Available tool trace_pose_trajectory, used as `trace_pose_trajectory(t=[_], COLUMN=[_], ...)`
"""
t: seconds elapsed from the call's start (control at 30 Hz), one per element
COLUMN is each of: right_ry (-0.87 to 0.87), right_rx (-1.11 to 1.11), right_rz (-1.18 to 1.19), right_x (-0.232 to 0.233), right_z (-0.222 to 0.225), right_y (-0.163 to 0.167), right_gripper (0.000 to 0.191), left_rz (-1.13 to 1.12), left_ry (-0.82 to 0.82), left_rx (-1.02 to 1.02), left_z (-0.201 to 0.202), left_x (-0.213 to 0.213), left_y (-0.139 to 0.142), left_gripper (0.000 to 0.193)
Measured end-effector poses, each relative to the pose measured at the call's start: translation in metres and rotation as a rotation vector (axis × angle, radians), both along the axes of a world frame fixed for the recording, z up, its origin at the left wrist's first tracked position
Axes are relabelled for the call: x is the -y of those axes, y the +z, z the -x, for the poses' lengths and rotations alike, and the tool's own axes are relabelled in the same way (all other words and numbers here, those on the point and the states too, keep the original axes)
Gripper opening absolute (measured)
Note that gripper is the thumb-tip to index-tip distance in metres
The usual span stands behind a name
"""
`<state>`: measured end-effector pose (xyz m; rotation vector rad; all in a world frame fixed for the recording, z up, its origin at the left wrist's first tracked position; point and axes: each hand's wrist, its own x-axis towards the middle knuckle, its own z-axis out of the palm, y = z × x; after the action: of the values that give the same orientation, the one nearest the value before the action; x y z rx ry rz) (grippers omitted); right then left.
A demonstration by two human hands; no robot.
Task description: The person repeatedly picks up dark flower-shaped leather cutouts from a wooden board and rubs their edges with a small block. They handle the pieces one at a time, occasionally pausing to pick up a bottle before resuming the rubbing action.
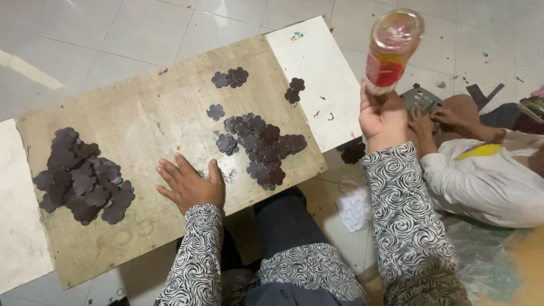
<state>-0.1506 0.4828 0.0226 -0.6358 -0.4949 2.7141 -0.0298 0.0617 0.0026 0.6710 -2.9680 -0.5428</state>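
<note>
The right hand is raised beside the board, its fingers clamped around the lower end of a clear plastic bottle, which is tilted up toward the camera and carries a red and yellow label. The bottle hangs in the air above the floor, just right of a white panel, touching nothing but the hand.

The left hand lies flat and palm down on the wooden board, fingers spread, gripping nothing. It rests on bare wood between two heaps of dark brown flower-shaped cutouts. One big pile lies well to its left; a second spread-out heap lies just right of it, near the board's edge. Both are too many and too overlapped to count.

Farther up the board sits a small cluster of about three cutouts, and one single cutout lies alone below it. Two more cutouts overlap on the white panel. Both sleeves are black and white with a swirl pattern.

To the right, another person in a white shirt lies on the tiled floor, both hands on a small grey perforated object. A crumpled white cloth lies on the floor between that person and the board.
</note>
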Motion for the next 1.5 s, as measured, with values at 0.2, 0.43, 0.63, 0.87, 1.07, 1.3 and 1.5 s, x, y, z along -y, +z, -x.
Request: trace_pose_trajectory(t=[0.2,0.43,0.63,0.87,1.07,1.3,1.5], right_ry=[-0.270,-0.369,-0.294,-0.222,-0.261,-0.184,0.003], right_rx=[-0.056,-0.256,-0.293,-0.293,-0.319,0.012,0.041], right_rz=[-0.830,-1.877,-2.236,-2.240,-2.234,-0.707,-0.027], right_x=[-0.001,0.022,0.039,0.036,0.022,-0.020,-0.013], right_z=[0.000,-0.024,-0.020,-0.016,-0.019,-0.004,-0.008], right_y=[0.029,0.076,0.081,0.073,0.062,0.008,-0.014], right_gripper=[0.034,0.031,0.028,0.027,0.024,0.033,0.026], left_rz=[0.005,0.008,-0.020,-0.012,0.004,-0.007,-0.010], left_ry=[0.000,-0.002,0.010,0.009,0.008,0.006,0.007], left_rx=[0.037,0.023,0.022,0.025,0.045,0.050,0.027], left_z=[0.001,0.001,0.000,0.001,0.002,0.002,0.001], left_x=[0.002,0.002,0.001,0.002,0.002,0.003,0.002], left_y=[-0.005,-0.005,-0.002,-0.005,-0.005,-0.004,-0.001], left_gripper=[0.088,0.088,0.088,0.089,0.089,0.088,0.088])
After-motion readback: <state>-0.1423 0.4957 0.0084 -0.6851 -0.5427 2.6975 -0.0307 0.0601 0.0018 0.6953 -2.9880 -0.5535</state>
